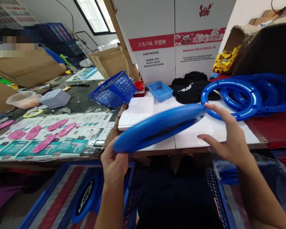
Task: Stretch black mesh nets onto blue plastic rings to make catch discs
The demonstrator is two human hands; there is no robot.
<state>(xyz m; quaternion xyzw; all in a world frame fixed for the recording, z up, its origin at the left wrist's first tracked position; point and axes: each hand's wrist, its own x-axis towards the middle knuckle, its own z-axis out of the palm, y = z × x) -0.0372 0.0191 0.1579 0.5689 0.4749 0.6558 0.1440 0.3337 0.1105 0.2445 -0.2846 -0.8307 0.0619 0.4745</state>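
A blue plastic disc [154, 130] is held edge-on above the worktable, tilted up toward the right and a little blurred. Its dark middle shows only as a thin strip. My left hand [115, 162] pinches its left end between thumb and fingers. At the other end my right hand [231, 140] is open, thumb and index finger spread. The index fingertip is at the disc's rim; I cannot tell whether it touches. Beyond that hand lies a shiny blue ring [255, 98], overlapping several more blue rings [276, 92].
A white stack [135, 111], light blue tray [160, 92], black cloth [190, 87] and blue basket [116, 90] stand behind. Pink pieces [45, 143] lie left. Below the table edge, a crate [57, 194] holds blue discs with black centres; a plastic-lined crate [228, 197] stands right.
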